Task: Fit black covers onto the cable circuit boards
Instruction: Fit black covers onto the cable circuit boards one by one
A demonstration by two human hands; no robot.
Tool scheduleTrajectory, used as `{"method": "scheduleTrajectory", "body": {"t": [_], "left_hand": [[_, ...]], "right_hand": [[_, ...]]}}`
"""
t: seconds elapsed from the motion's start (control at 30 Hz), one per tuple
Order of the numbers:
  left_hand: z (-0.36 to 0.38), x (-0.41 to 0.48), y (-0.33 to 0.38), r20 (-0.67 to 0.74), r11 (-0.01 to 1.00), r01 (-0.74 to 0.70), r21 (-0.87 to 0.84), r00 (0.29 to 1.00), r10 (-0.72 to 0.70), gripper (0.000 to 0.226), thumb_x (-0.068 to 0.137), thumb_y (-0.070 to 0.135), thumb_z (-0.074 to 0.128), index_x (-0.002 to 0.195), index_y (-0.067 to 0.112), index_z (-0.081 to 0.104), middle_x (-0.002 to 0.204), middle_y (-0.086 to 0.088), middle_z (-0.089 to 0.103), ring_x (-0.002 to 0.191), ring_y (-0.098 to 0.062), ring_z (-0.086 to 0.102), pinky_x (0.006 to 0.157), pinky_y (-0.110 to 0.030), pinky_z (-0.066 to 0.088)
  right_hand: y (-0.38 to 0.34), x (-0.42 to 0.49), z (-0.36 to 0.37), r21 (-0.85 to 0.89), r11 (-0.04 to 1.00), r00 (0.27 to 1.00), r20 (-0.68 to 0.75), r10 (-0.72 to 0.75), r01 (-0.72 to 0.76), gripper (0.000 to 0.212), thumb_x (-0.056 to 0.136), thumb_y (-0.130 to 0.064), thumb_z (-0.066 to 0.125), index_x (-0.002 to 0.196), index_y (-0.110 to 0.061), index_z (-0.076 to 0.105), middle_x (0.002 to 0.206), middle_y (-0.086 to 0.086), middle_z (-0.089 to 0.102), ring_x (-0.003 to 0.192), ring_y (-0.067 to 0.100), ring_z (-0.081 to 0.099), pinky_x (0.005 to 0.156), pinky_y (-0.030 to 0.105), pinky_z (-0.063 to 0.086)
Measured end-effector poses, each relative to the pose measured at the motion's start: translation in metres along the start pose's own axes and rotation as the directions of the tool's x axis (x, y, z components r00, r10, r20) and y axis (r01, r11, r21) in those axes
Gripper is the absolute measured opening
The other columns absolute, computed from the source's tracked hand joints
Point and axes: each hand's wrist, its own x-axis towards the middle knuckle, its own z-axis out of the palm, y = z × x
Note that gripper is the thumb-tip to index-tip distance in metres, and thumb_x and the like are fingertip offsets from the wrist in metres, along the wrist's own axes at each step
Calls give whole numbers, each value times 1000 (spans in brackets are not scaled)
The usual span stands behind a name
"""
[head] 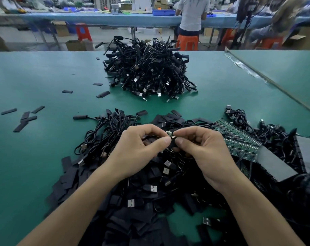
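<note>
On the green table, scattered loose covers lie flat at the far left, well apart from the work; nearer the person, a heap of covers and cables spreads under both forearms, USB plugs showing among the black strips; the left hand hovers above this heap, thumb and forefinger pinched narrow on the small circuit board, the other fingers curled under; the board's exposed end shows between the two forefinger tips; just below it, between the thumbs, sits the black cover, touching the board; how far it is slid on cannot be told; beyond the hands, mid-table, stands a tall pile of cables; the right hand mirrors the left, thumb and forefinger pinching the cover, remaining fingers curled; to its right a green board panel rests on tangled cables.
</note>
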Motion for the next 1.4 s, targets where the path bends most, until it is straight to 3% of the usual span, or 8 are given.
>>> {"method": "scheduleTrajectory", "body": {"t": [0.07, 0.2, 0.33, 0.5, 0.67, 0.87, 1.23, 1.4], "left_hand": [[1, 0, -2, -12, 1000, 14, 23, 1000, -14, 1, 86, 29, 76, 87, 29, 75, 75, 2, 73, 62, -20, 67, 67, -41, 61], [0, 2, -6, -26, 999, 37, 36, 999, -36, 11, 88, 26, 74, 78, 29, 75, 62, 8, 68, 55, -7, 62, 57, -21, 49], [3, 2, -4, 14, 996, 83, -37, 996, -83, 10, 82, 33, 71, 80, 23, 75, 67, -6, 70, 57, -12, 60, 58, -34, 51], [0, 2, -4, -24, 993, 98, -69, 995, -100, 13, 92, 20, 69, 83, 23, 78, 62, 5, 69, 51, -4, 59, 49, -10, 42], [-8, 3, 1, -34, 978, 106, -182, 993, -114, 20, 90, 5, 70, 104, 18, 69, 80, -4, 77, 51, -7, 60, 48, -11, 43], [-9, 5, 0, -77, 985, 84, -151, 992, -97, 13, 86, 5, 72, 89, 17, 73, 79, -8, 76, 53, -2, 59, 48, -9, 41], [-14, 4, 7, -52, 996, 34, -82, 998, -38, 16, 86, 5, 72, 87, 20, 77, 66, 9, 68, 56, 0, 55, 55, -10, 42], [-17, 5, 7, -50, 996, 40, -76, 998, -44, 16, 87, 7, 72, 85, 22, 77, 64, 8, 66, 56, -3, 53, 54, -11, 42]], "right_hand": [[1, 0, -1, -29, 999, 1000, 0, -14, 14, 23, 87, 4, 69, 85, -18, 77, 77, 2, 74, 69, 12, 70, 62, 14, 50], [4, -1, -2, -127, 991, 999, 16, -51, 53, 20, 86, -5, 74, 98, -20, 77, 87, 0, 76, 78, 15, 73, 71, 20, 55], [5, -4, 4, -317, 940, 991, 83, -107, 128, 28, 76, -19, 84, 100, -31, 77, 91, -7, 77, 85, 12, 73, 80, 35, 59], [11, -1, 0, -359, 928, 992, -34, -118, 98, 22, 79, -25, 83, 100, -24, 78, 84, -12, 76, 76, 6, 72, 75, 27, 56], [8, 0, -2, -162, 985, 996, -61, -72, 61, 8, 84, -20, 78, 89, -25, 78, 73, 2, 74, 62, 10, 67, 56, 16, 48], [3, 1, -1, 23, 999, 997, -70, -28, 30, 14, 83, -9, 75, 95, -17, 77, 73, 5, 74, 65, 10, 66, 55, 16, 49], [2, -1, -2, -11, 999, 999, -43, -32, 32, 12, 80, -8, 78, 88, -17, 79, 76, 9, 75, 67, 16, 71, 55, 17, 50], [0, -1, 0, -39, 998, 999, -25, -45, 44, 16, 72, -24, 79, 87, -19, 79, 76, 7, 76, 66, 15, 71, 56, 17, 50]]}}
